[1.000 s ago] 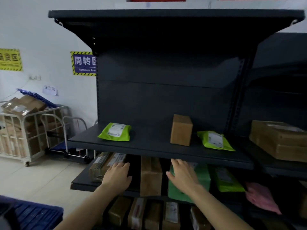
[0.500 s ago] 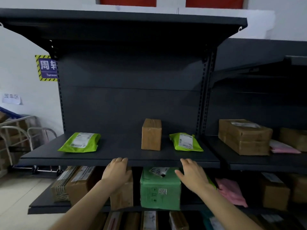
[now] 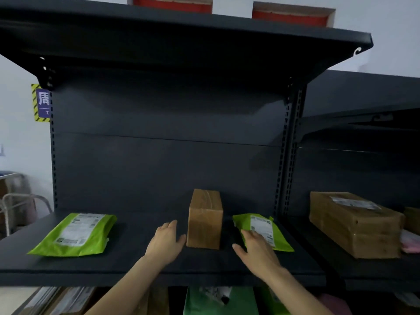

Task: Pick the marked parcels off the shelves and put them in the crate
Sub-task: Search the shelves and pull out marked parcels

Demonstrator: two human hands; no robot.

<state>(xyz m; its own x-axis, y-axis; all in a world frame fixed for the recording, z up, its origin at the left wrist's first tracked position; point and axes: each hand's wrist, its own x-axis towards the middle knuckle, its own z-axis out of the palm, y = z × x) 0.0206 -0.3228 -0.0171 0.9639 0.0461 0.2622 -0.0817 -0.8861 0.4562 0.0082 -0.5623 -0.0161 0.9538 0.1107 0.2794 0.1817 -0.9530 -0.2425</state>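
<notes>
Upright brown box [image 3: 204,220] stands mid-shelf [image 3: 136,260], between both grips. Left grip [image 3: 167,243] released, fingers straight, thumb at the box's lower left edge. Right grip [image 3: 256,251] released, spread over the near corner of a green mailer [image 3: 263,225]; contact unclear. Second green mailer [image 3: 77,234] well apart, left.

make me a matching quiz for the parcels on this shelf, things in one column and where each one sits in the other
1 small brown box
2 left green mailer
3 right green mailer
4 large carton

A in the right-hand bay
B partly behind the right hand
C far left, lying alone
D upright, just right of the left hand

Pairs: 1-D, 2-C, 3-B, 4-A
</notes>
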